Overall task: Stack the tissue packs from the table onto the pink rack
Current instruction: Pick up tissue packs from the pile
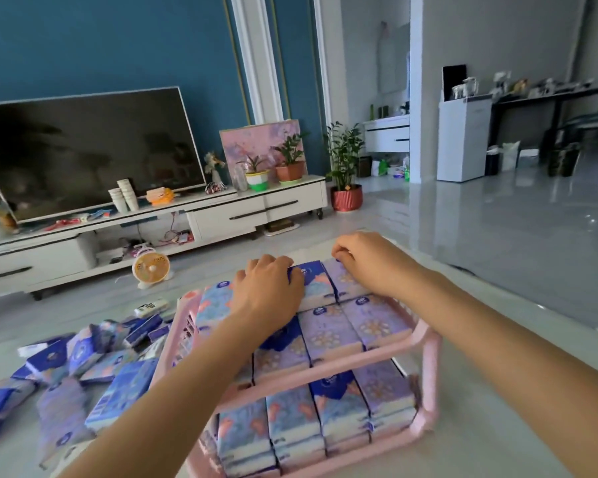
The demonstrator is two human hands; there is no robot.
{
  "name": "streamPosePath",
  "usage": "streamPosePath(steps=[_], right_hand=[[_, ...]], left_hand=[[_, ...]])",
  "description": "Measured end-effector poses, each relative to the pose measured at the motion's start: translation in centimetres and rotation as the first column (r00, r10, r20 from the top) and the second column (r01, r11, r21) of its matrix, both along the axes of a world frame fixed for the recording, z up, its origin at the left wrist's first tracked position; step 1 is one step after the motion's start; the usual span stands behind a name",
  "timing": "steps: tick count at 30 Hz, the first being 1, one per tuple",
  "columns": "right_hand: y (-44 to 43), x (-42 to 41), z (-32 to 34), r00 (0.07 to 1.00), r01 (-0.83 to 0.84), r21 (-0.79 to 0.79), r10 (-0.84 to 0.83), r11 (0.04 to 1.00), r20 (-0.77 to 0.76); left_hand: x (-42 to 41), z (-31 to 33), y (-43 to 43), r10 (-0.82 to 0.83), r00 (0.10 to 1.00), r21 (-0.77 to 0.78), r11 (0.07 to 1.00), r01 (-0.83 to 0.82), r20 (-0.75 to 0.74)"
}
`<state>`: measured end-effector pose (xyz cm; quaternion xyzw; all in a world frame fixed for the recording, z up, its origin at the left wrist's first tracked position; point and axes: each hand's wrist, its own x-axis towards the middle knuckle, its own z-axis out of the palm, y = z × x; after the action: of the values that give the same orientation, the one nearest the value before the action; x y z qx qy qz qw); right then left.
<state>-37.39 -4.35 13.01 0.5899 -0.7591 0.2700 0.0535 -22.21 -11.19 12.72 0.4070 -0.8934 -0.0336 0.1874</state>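
The left hand (266, 291) lies on the back row of the top tier. Its fingers curl down over the far end, and the fingertips grip the left edge of a dark-blue pack (314, 282). Just to the right, the right hand (363, 260) bends its fingers round the far end of a lilac pack (347, 282), with the thumb tucked against them. The two packs sit side by side and touch.

Nearer the person, a front row of tissue packs (332, 332) fills the same tier of the pink rack (432, 367). The lower tier (308, 419) is packed full as well. The rack stands on the pale table (480, 439), and loose packs (66, 367) lie heaped to its left. Beyond the table, a small fan (151, 267) sits on the floor before a television (83, 150).
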Motion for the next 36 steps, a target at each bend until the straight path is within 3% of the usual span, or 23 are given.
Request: streamPosePath(steps=[2,4,7,11,14,17,33,35,36], right_hand=[[0.2,0.1,0.0,1.0,-0.009,-0.037,0.009,0.999,-0.007],[0.6,0.2,0.0,0.995,-0.058,-0.058,0.063,0.997,0.083],[1.0,0.8,0.0,0.973,-0.172,0.038,0.164,0.984,0.163],[1.2,2.1,-0.2,0.984,-0.174,0.26,0.18,0.95,-0.001],[1.3,2.5,-0.2,0.974,-0.139,0.371,0.195,0.918,-0.117],[1.2,2.4,-0.1,0.968,-0.131,0.42,0.208,0.898,-0.143],[0.8,2.2,-0.2,0.97,-0.134,0.376,0.2,0.917,-0.142],[0.7,2.2,-0.2,0.98,-0.16,0.323,0.19,0.933,-0.062],[0.9,2.2,0.0,0.982,-0.187,0.238,0.173,0.953,0.081]], left_hand=[[0.4,0.9,0.2,-0.032,0.998,-0.03,0.999,0.03,-0.062],[1.5,2.2,-0.3,-0.016,0.992,-0.054,0.999,0.009,-0.122],[4.7,2.8,-2.3,0.039,0.998,-0.04,0.998,-0.041,-0.039],[7.5,1.2,-2.1,-0.098,0.993,0.293,0.949,0.113,-0.068],[7.4,0.1,-2.0,-0.186,0.98,0.232,0.958,0.166,0.069],[6.8,-0.1,-2.2,-0.165,0.968,0.197,0.972,0.127,0.19],[6.4,-0.8,-1.9,-0.16,0.963,0.13,0.982,0.134,0.215],[6.5,-0.6,-1.8,-0.169,0.977,0.161,0.976,0.147,0.133],[6.7,-0.2,-1.7,-0.176,0.984,0.188,0.968,0.166,0.036]])
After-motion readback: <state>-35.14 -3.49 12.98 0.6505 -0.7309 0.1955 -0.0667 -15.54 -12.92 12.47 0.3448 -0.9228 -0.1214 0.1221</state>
